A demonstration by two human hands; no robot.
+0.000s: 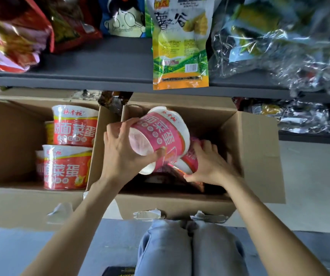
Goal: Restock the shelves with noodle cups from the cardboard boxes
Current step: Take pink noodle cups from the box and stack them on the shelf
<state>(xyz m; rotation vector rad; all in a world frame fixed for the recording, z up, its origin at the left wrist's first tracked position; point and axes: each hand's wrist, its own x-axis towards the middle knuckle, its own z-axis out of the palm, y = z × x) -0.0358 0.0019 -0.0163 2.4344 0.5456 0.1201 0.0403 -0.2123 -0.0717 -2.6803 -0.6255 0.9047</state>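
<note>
Two open cardboard boxes stand on the floor below a grey shelf (100,64). Over the right box (255,148), my left hand (122,152) grips a pink noodle cup (160,132) tipped on its side, its base facing me. My right hand (209,164) reaches into that same box and holds a second pink noodle cup (190,160), mostly hidden beneath the first one. The left box (10,136) contains several red noodle cups (74,126) standing upright.
Snack bags fill the shelf: a green-and-yellow bag (180,46) overhangs its front edge, red bags (10,36) lie at the left, clear-wrapped packs (289,40) at the right. More packs (291,116) sit on a lower shelf. My knees (190,248) are just behind the right box.
</note>
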